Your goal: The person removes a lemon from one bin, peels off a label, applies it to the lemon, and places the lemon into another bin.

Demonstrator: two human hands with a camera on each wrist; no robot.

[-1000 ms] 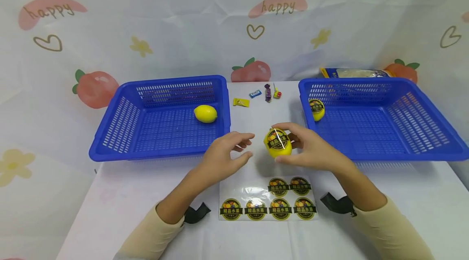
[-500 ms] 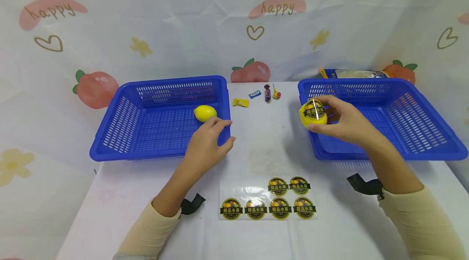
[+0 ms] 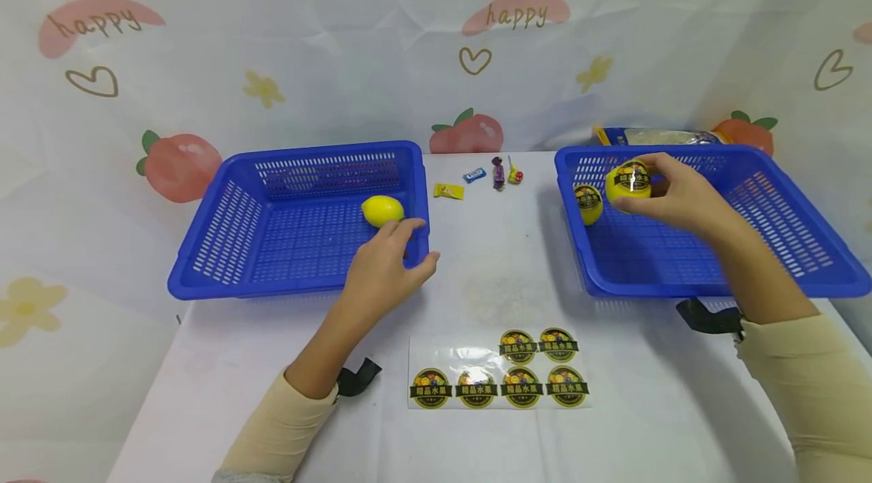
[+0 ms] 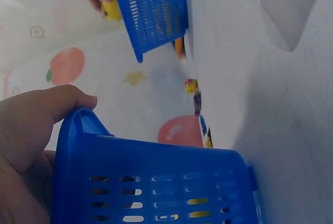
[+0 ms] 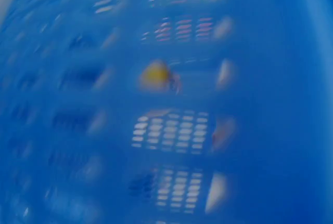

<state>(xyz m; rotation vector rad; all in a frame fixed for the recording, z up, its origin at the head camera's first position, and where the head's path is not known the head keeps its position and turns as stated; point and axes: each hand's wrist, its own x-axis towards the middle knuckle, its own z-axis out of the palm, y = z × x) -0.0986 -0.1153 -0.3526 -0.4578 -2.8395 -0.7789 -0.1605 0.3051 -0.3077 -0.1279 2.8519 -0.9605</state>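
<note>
My right hand (image 3: 644, 180) holds a yellow lemon with a round dark label (image 3: 627, 182) just above the floor of the right blue basket (image 3: 783, 271). A second labelled lemon (image 3: 588, 203) lies beside it at the basket's left wall. My left hand (image 3: 424, 244) rests over the right rim of the left blue basket (image 3: 225, 233), fingers inside and thumb outside, close to a plain lemon (image 3: 381, 210). In the left wrist view the left hand (image 4: 31, 125) lies on that basket's rim (image 4: 156, 156). The right wrist view is blurred blue mesh (image 5: 171, 130).
A clear sheet of round fruit stickers (image 3: 500, 371) lies on the white table near me. Several wrapped candies (image 3: 480, 178) sit between the baskets at the back. A packet (image 3: 654, 136) lies behind the right basket. A printed cloth hangs behind.
My right hand carried the labelled lemon from the table's middle rightward into the right basket. My left hand moved from beside that lemon to the left basket's rim.
</note>
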